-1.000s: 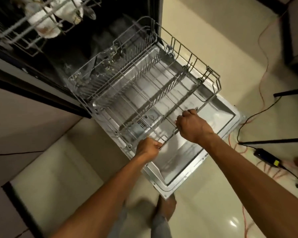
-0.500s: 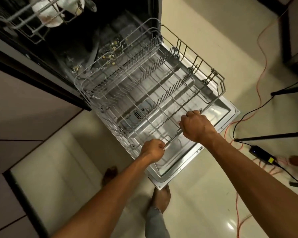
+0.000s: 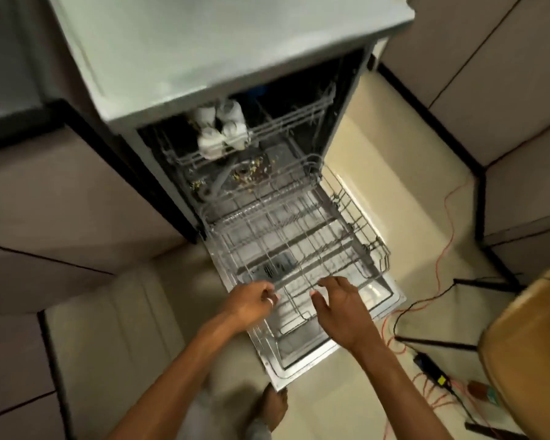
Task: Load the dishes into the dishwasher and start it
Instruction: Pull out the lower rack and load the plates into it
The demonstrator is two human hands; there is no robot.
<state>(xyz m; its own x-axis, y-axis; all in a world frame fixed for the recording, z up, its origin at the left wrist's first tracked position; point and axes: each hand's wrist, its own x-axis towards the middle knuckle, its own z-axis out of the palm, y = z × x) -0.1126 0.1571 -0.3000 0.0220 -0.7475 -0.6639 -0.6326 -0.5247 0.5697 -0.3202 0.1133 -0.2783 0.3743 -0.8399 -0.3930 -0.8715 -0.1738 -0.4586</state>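
To the left of the grey wire lower rack point(image 3: 299, 230), plain beige cabinet fronts point(image 3: 61, 201) with dark seams fill the side of the view. Behind the rack stands the open dishwasher with a pale grey flat top point(image 3: 219, 42). In its dark tub, above and behind the lower rack, a grey wire upper rack point(image 3: 283, 128) holds a cluster of white cups point(image 3: 219, 131) at its left end. Yellowish food scraps point(image 3: 251, 173) lie on the tub floor just behind the lower rack.

The lower rack itself holds no dishes and sits drawn out over the lowered steel-lined door point(image 3: 299, 360). A dark label shows through its wires, too blurred to read.

At the rack's front bar, the left hand point(image 3: 251, 301) hovers with fingers loosely bent, not wrapped round the wire. Just right of it, the right hand point(image 3: 340, 308) spreads its fingers, relaxed, over the same bar and grasps nothing. Below the rack, past the door's near corner, a bare foot point(image 3: 275, 404) rests on the cream tiled floor.

Right of the rack, a thin orange cable point(image 3: 448, 223) and a black cable point(image 3: 426, 300) trail across the tiles to a black power adapter point(image 3: 431, 366) with a small yellow label, its print too small to read. Farthest right is a tan rounded object point(image 3: 527, 344).
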